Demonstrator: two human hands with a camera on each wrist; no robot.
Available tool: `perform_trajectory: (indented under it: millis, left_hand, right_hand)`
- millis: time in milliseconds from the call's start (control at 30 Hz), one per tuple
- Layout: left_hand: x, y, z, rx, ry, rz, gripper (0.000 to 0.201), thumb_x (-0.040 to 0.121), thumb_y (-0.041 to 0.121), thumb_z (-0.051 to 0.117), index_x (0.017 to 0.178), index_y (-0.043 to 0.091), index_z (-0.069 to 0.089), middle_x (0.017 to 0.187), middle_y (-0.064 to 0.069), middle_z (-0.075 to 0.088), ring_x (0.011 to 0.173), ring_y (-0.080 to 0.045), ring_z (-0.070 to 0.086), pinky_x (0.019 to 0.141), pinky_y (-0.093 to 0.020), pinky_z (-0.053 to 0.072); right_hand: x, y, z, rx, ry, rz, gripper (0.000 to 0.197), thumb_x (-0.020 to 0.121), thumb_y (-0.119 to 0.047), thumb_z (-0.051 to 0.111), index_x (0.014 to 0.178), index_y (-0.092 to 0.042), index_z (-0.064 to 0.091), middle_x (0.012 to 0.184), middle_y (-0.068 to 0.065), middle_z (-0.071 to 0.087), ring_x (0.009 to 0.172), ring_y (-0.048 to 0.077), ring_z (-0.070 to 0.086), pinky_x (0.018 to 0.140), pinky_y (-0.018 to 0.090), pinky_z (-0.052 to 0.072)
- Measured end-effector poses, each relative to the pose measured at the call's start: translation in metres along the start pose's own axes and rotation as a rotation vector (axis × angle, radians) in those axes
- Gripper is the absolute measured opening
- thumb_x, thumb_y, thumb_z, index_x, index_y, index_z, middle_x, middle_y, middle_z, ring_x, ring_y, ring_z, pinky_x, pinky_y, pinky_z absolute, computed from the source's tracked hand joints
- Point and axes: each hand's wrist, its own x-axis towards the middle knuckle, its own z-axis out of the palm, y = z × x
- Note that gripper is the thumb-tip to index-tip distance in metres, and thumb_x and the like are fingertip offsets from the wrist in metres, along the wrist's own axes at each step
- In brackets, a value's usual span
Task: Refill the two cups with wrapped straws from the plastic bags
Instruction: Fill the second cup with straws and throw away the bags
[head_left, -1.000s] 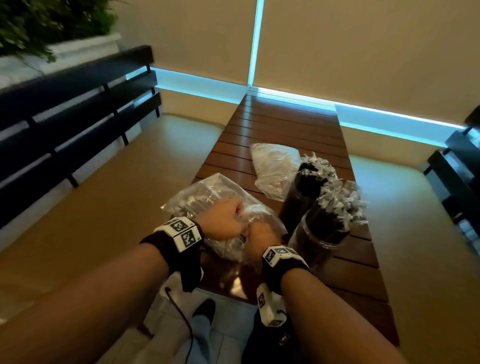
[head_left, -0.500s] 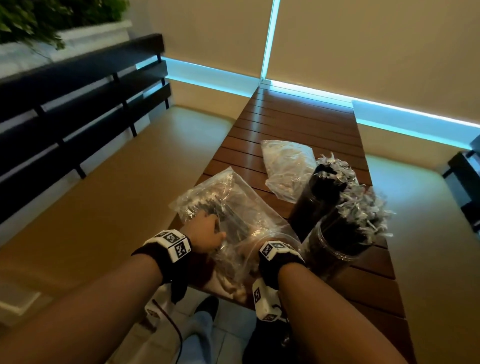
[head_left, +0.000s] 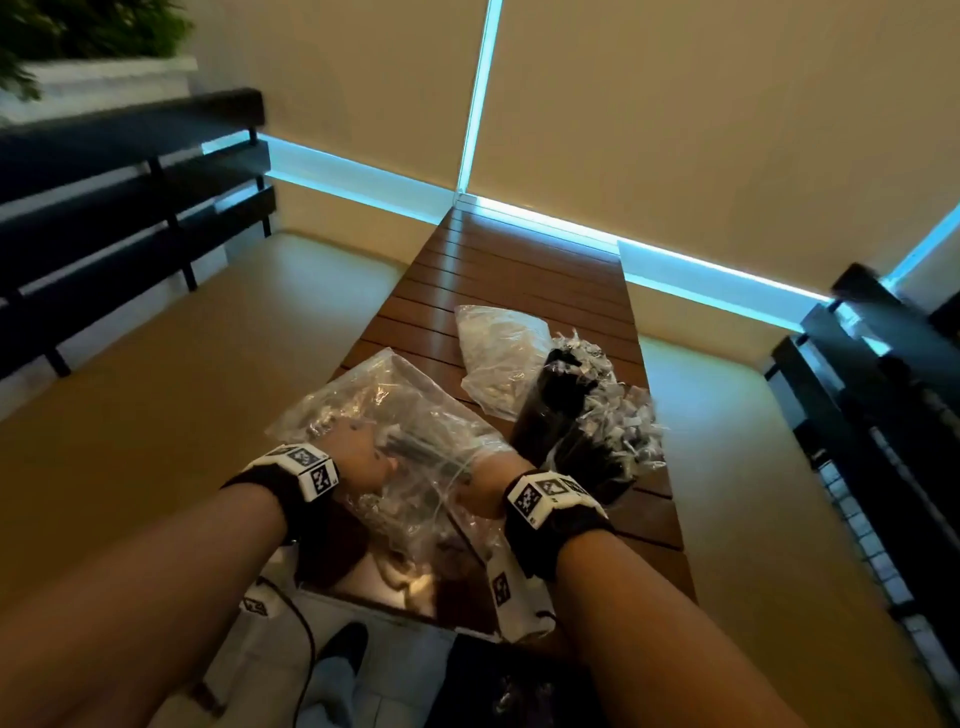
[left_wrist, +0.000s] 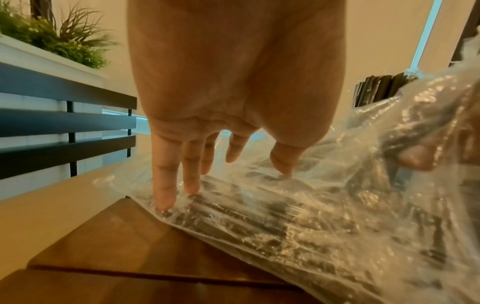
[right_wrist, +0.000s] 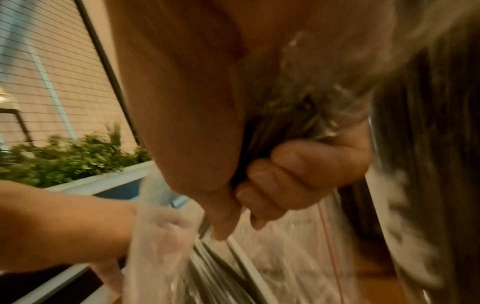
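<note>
Pressing the near bag, left hand spread; right hand fisted round straws.

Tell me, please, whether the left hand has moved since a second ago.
Yes. The left hand has shifted left, away from the two cups, across the plastic bag.

A clear plastic bag of dark wrapped straws lies crumpled at the near end of the slatted table, its open mouth toward the person. A second, smaller clear bag lies flat farther back. Just right of the two bags, two clear cups stand side by side, touching, each packed with dark straws whose pale, frayed wrapper ends fan out above the rims.
</note>
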Motion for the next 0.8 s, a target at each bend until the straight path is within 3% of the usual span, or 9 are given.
perform_trajectory:
  millis: [133, 300, 367, 433, 500, 567, 667, 733, 800]
  left_hand:
    - [-0.007, 0.019, -0.009, 0.069, 0.042, 0.055, 0.035, 0.094, 0.031, 0.054, 0.116, 0.006, 0.064, 0.122, -0.016, 0.064, 0.113, -0.033, 0.059, 0.096, -0.038, 0.046]
    - [0.049, 0.002, 0.016, 0.048, 0.068, -0.019, 0.072, 0.087, 0.063, 0.054, 0.146, 0.022, 0.045, 0.149, -0.005, 0.047, 0.133, -0.027, 0.046, 0.11, -0.036, 0.038]
    - [0.028, 0.014, 0.0, 0.025, 0.065, -0.037, 0.082, 0.082, 0.075, 0.052, 0.148, 0.029, 0.039, 0.149, -0.001, 0.042, 0.134, -0.027, 0.041, 0.113, -0.039, 0.035]
    - [-0.011, 0.048, -0.026, 0.009, 0.137, 0.02, 0.049, 0.092, 0.051, 0.047, 0.133, 0.025, 0.05, 0.132, -0.001, 0.047, 0.127, -0.029, 0.046, 0.107, -0.037, 0.04]
    - [-0.04, 0.081, -0.056, -0.093, 0.291, 0.095, 0.044, 0.084, 0.041, 0.047, 0.114, 0.014, 0.063, 0.123, -0.01, 0.056, 0.11, -0.032, 0.057, 0.097, -0.041, 0.049]
    - [-0.058, 0.1, -0.078, -0.503, 0.378, 0.273, 0.031, 0.084, 0.031, 0.052, 0.099, 0.01, 0.069, 0.112, -0.013, 0.068, 0.101, -0.033, 0.063, 0.09, -0.04, 0.051]
    - [-0.092, 0.13, -0.106, -1.398, 0.062, 0.459, 0.034, 0.072, 0.023, 0.054, 0.101, 0.008, 0.065, 0.111, -0.011, 0.07, 0.109, -0.032, 0.063, 0.097, -0.045, 0.045]
    - [-0.111, 0.147, -0.127, -1.699, -0.111, 0.633, 0.044, 0.068, 0.015, 0.053, 0.111, 0.007, 0.058, 0.119, -0.014, 0.068, 0.114, -0.031, 0.063, 0.096, -0.045, 0.048]
    - [-0.126, 0.16, -0.14, -1.794, -0.135, 0.706, 0.034, 0.074, 0.007, 0.053, 0.108, 0.009, 0.057, 0.114, -0.012, 0.07, 0.112, -0.028, 0.066, 0.1, -0.044, 0.047]
  right_hand:
    - [-0.058, 0.002, -0.051, -0.168, 0.047, 0.048, 0.023, 0.088, -0.033, 0.064, 0.098, -0.012, 0.063, 0.094, 0.008, 0.064, 0.08, 0.029, 0.061, 0.072, 0.035, 0.055]
    - [-0.139, 0.017, -0.114, -0.275, 0.085, 0.102, 0.03, 0.087, -0.028, 0.071, 0.112, -0.012, 0.066, 0.106, 0.009, 0.063, 0.102, 0.028, 0.063, 0.08, 0.035, 0.048]
    - [-0.163, 0.029, -0.136, -0.313, 0.152, 0.125, 0.019, 0.083, -0.034, 0.073, 0.088, -0.019, 0.062, 0.086, 0.0, 0.061, 0.079, 0.02, 0.062, 0.069, 0.03, 0.045]
    - [-0.181, 0.037, -0.152, -0.295, 0.261, 0.144, 0.026, 0.084, -0.036, 0.072, 0.076, -0.021, 0.052, 0.073, -0.003, 0.056, 0.064, 0.014, 0.055, 0.063, 0.029, 0.046]
    - [-0.187, 0.042, -0.158, -0.255, 0.382, 0.147, 0.023, 0.086, -0.038, 0.069, 0.086, -0.018, 0.057, 0.078, -0.001, 0.06, 0.07, 0.017, 0.058, 0.067, 0.031, 0.05]
    - [-0.183, 0.043, -0.153, -0.16, 0.54, 0.118, 0.027, 0.086, -0.045, 0.066, 0.097, -0.021, 0.061, 0.088, 0.0, 0.065, 0.081, 0.022, 0.063, 0.074, 0.036, 0.055]
    - [-0.164, 0.039, -0.128, 0.004, 0.687, 0.062, 0.024, 0.089, -0.046, 0.06, 0.1, -0.026, 0.057, 0.094, 0.001, 0.066, 0.086, 0.026, 0.064, 0.076, 0.039, 0.055]
    - [-0.148, 0.034, -0.107, 0.072, 0.711, 0.031, 0.023, 0.091, -0.043, 0.058, 0.103, -0.023, 0.054, 0.099, 0.004, 0.066, 0.09, 0.03, 0.064, 0.074, 0.036, 0.051]
    - [-0.135, 0.027, -0.089, 0.169, 0.782, -0.008, 0.024, 0.092, -0.037, 0.057, 0.108, -0.019, 0.052, 0.102, 0.006, 0.065, 0.094, 0.032, 0.064, 0.069, 0.035, 0.045]
